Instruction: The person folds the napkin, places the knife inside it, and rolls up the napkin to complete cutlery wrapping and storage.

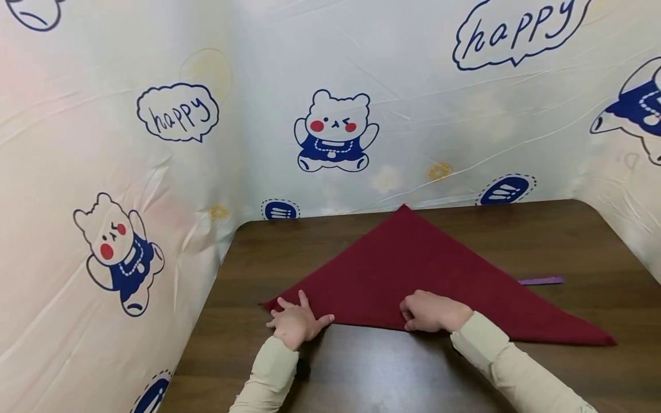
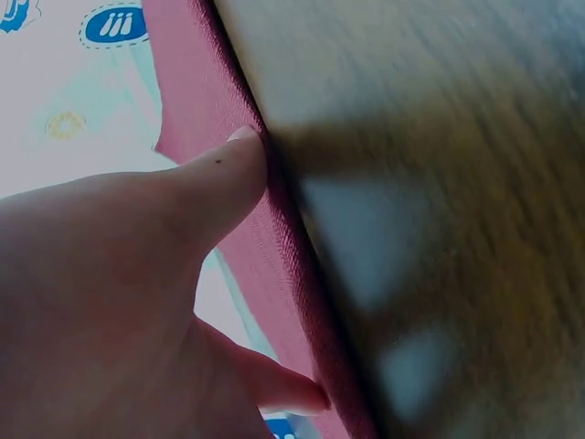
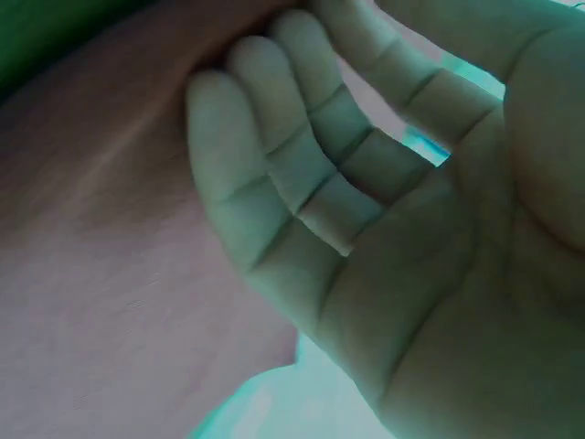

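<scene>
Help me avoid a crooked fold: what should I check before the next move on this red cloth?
1. Red cloth laid out as a triangle: ok.
2. Left hand resting near the left corner: ok.
3. Right hand pinching the near edge: cannot tell.
4. Far corner short of the table's far edge: not ok, reaches it.
5. Purple strip clear of cloth: not ok, meets its right slope.

- Brown wood-grain table with rounded far corners [image 1: 281, 246]
- Thin, flat purple strip [image 1: 547, 281], lying on the table's right half
- Pale, creased sheeting [image 1: 434, 115], rising behind the table and along both its sides
- Blue-dressed, red-cheeked white bear print [image 1: 333, 129], above the table's far edge; similar bear print [image 1: 126, 261], left of the table
</scene>
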A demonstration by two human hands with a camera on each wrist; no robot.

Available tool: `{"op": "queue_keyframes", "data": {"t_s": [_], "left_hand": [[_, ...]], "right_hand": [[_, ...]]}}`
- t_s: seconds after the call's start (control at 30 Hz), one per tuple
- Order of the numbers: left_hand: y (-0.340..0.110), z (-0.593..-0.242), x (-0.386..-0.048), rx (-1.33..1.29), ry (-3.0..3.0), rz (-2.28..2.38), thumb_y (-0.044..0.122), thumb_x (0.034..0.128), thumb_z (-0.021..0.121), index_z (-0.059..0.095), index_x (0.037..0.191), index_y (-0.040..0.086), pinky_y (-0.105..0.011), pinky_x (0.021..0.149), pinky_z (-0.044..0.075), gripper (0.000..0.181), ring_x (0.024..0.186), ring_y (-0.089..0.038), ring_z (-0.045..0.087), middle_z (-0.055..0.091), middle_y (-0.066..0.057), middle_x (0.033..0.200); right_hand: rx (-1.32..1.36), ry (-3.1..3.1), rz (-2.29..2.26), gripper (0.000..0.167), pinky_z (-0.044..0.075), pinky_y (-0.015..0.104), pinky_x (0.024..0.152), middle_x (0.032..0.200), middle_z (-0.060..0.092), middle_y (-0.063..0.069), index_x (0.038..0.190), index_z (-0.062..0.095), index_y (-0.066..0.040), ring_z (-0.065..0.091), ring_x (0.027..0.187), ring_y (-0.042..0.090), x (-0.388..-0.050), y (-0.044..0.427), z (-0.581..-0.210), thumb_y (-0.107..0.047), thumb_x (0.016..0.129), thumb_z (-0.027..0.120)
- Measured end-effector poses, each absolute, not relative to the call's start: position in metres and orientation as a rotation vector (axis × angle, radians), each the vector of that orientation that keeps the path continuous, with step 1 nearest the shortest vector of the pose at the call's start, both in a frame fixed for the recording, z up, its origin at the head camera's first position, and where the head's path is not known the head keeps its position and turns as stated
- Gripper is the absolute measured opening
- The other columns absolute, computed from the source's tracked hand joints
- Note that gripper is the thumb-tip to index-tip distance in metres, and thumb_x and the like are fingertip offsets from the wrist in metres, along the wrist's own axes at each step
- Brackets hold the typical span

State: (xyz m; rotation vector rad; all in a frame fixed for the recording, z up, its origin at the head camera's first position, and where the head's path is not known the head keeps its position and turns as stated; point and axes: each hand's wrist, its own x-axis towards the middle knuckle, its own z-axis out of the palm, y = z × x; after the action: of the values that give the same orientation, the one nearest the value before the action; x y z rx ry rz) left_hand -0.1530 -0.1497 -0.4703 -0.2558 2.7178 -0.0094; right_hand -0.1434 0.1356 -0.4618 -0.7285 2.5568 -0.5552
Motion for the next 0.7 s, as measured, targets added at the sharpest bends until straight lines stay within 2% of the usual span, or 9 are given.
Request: {"op": "queue_keyframes", "data": {"t_s": [0.27,0.47,0.7], "left_hand": [[-0.154,-0.472,-0.155,-0.275,2.725,-0.005,0.073,0.0766,0.057,0.028,0.151,0.005,-0.072,0.095,0.036,0.105,0.128,-0.062,0.035,0.028,-0.041,0.146],[-0.166,-0.472,-0.153,-0.263,2.726,-0.008,0.073,0.0783,0.055,0.028,0.15,0.001,-0.072,0.096,0.035,0.105,0.131,-0.061,0.032,0.027,-0.042,0.145],[-0.176,-0.47,-0.152,-0.296,2.692,-0.001,0.072,0.08,0.055,0.027,0.148,-0.004,-0.073,0.096,0.034,0.105,0.13,-0.061,0.032,0.025,-0.046,0.144]], "right_hand": [[-0.631,2.545,-0.568,0.033,0.036,0.022,0.05,0.051,0.048,-0.009,0.055,0.053,-0.016,0.04,0.05,0.006,-0.147,0.168,-0.468,-0.013,0.073,0.081],[-0.405,2.464,-0.648,0.031,0.036,0.023,0.043,0.047,0.053,-0.003,0.053,0.058,-0.011,0.043,0.043,0.008,-0.147,0.197,-0.466,-0.015,0.071,0.084],[-0.217,2.427,-0.639,0.033,0.043,0.026,0.044,0.047,0.059,0.003,0.054,0.061,-0.009,0.052,0.041,0.012,-0.141,0.244,-0.467,-0.024,0.065,0.088]]}}
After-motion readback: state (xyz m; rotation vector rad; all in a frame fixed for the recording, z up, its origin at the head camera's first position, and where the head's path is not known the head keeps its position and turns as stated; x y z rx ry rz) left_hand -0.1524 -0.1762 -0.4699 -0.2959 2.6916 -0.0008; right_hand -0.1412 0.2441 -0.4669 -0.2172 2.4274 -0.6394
